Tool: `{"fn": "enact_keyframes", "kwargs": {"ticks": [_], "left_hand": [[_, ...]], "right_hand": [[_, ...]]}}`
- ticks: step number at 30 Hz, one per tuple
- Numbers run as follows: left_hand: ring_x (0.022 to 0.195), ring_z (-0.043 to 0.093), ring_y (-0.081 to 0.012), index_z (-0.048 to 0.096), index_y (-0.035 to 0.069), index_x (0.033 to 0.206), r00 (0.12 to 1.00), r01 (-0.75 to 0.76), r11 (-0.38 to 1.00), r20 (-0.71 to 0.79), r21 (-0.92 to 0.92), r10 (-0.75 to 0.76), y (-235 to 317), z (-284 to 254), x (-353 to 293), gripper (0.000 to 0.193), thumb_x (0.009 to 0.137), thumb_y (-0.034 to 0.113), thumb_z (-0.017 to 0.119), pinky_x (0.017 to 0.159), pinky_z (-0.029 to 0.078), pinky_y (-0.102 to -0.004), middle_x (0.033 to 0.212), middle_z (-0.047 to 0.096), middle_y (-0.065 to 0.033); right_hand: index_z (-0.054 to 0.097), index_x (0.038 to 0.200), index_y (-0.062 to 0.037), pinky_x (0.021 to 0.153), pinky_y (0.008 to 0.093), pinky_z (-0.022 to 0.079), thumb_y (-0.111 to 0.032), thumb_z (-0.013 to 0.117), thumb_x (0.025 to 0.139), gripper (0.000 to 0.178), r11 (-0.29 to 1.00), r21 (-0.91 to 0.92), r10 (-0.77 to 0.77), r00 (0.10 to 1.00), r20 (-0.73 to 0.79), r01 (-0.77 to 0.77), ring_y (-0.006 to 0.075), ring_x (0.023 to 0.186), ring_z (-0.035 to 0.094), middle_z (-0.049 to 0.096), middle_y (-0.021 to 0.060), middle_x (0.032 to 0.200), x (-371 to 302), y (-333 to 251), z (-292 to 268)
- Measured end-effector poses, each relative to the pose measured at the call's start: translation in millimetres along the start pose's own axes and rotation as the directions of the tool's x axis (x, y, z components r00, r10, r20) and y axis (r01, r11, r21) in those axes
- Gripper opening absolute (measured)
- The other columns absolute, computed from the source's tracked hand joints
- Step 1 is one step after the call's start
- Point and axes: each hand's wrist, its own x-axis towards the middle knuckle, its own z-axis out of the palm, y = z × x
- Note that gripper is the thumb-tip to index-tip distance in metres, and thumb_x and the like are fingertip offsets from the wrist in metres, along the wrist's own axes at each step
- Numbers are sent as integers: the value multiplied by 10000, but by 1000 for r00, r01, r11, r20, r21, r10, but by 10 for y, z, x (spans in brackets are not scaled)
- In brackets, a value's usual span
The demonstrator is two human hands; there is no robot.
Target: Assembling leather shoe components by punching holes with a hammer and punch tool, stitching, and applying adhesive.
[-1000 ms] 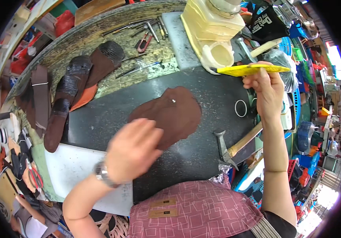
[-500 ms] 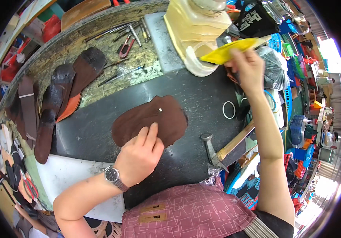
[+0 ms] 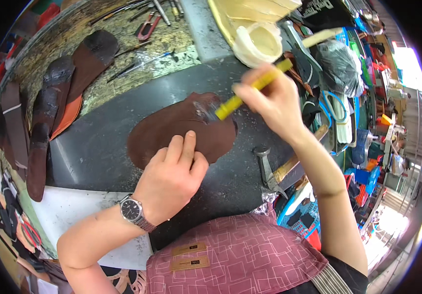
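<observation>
The brown leather piece (image 3: 181, 130) lies flat on the dark worktop (image 3: 98, 152), pinned under the left hand (image 3: 171, 179), fingers pressed together. The right hand (image 3: 269, 100), fingers clamped on a yellow brush (image 3: 242, 95), has come down from the cream pot (image 3: 257, 44); its tip seemingly touches the leather. Cluttered workshop around.

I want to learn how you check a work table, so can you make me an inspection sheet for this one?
Surface: dark rubbery mat on a speckled stone bench.
Job's things: brown oval leather piece; yellow-handled brush, bristles on the leather.
Clutter: hammer, cream glue tub, dark leather soles, red-handled pliers.
Grippers: left hand presses the leather; right hand holds the brush.
Cables: nothing seen.
Surroundings: crowded stall shelves at right.
</observation>
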Motion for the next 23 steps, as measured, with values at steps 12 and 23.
{"fn": "enact_keyframes", "kwargs": {"ticks": [12, 23], "left_hand": [[962, 553, -314, 557, -18, 874, 999, 0, 1000, -50, 2, 0, 1, 21, -18, 230, 680, 100, 592, 702, 493, -319, 1103, 572, -268], [990, 546, -308, 545, -5, 939, 999, 8, 1000, 32, 19, -9, 29, -1, -1, 287, 675, 92, 601, 733, 487, -340, 1162, 549, -261]], "right_hand": [[537, 732, -52, 453, 230, 424, -240, 788, 697, 315, 961, -17, -275, 956, -107, 274, 58, 495, 505, 570, 13, 585, -234, 67, 153], [561, 799, -37, 491, 165, 358, -181, 754, 761, 244, 886, 458, -15, 993, -114, 66, 9, 563, 461, 545, -29, 648, -98, -13, 184]]}}
